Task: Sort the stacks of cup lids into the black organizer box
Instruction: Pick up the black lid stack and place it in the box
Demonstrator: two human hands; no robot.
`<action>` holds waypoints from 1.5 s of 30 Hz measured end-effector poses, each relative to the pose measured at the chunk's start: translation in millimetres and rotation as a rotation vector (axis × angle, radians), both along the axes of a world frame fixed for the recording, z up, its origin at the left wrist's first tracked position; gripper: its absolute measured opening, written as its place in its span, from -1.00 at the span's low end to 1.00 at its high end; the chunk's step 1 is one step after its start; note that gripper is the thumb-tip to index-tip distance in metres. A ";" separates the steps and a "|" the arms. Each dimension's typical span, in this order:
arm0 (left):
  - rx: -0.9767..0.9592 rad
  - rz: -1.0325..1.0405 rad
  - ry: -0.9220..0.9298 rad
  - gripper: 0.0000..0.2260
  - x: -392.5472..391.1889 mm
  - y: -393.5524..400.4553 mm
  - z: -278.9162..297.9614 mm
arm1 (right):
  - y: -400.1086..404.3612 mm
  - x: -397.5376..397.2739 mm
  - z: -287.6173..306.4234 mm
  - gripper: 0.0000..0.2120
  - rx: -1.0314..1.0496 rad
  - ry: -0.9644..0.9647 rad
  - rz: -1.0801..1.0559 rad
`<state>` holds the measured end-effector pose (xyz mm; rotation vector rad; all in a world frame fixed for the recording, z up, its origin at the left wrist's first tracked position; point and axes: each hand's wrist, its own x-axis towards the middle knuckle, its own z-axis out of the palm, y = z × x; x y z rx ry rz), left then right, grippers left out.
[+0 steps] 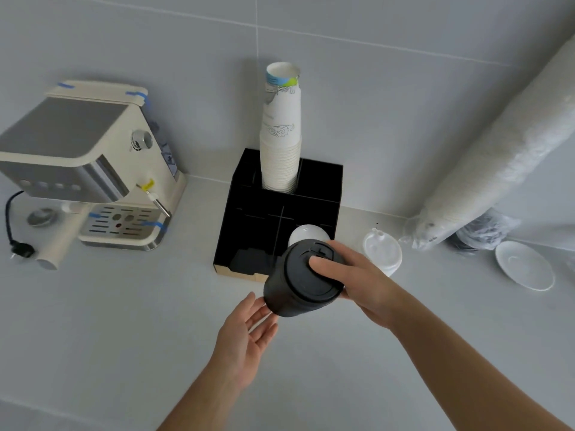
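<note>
Far to the left of both hands a cream espresso machine point(90, 163) stands on the counter, well apart from the work. The left hand point(249, 334) is spread open, palm up, its fingertips just under the bottom end of a stack of black lids point(295, 281); whether they touch it I cannot tell. The right hand point(348, 281) grips that stack from the right side, thumb laid across the top lid, and holds it tilted above the front edge of the black organizer box point(245, 225), which sits just beyond both hands. Behind the stack, a stack of white lids point(308, 233) already sits in a front compartment, and a tall column of paper cups point(281, 135) rises from a rear one. Just right of the right hand more white lids point(384, 250) wait on the counter, with a saucer point(525, 265) and a long bagged sleeve of lids point(497, 144) further right. The main risk, as I judge it, is the tilt: held by one hand at one end, the lower lids could slide apart and spill unless the left hand supports them. Lowered askew, the stack could also catch a divider or knock the white lids.
</note>
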<state>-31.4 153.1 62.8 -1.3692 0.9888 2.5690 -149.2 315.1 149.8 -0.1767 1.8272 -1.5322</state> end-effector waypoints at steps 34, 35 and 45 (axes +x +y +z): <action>-0.093 -0.064 -0.105 -0.51 -107.9 -103.8 -9.0 | -137.0 -106.6 -36.4 -0.61 0.223 0.032 -0.057; -0.093 -0.066 -0.106 -0.51 -107.8 -104.6 -10.0 | -139.1 -106.8 -38.5 -0.62 0.231 0.029 -0.056; -0.089 -0.076 -0.077 -0.45 -105.1 -108.3 -9.8 | -149.0 -100.3 -52.0 -0.76 0.291 0.040 -0.020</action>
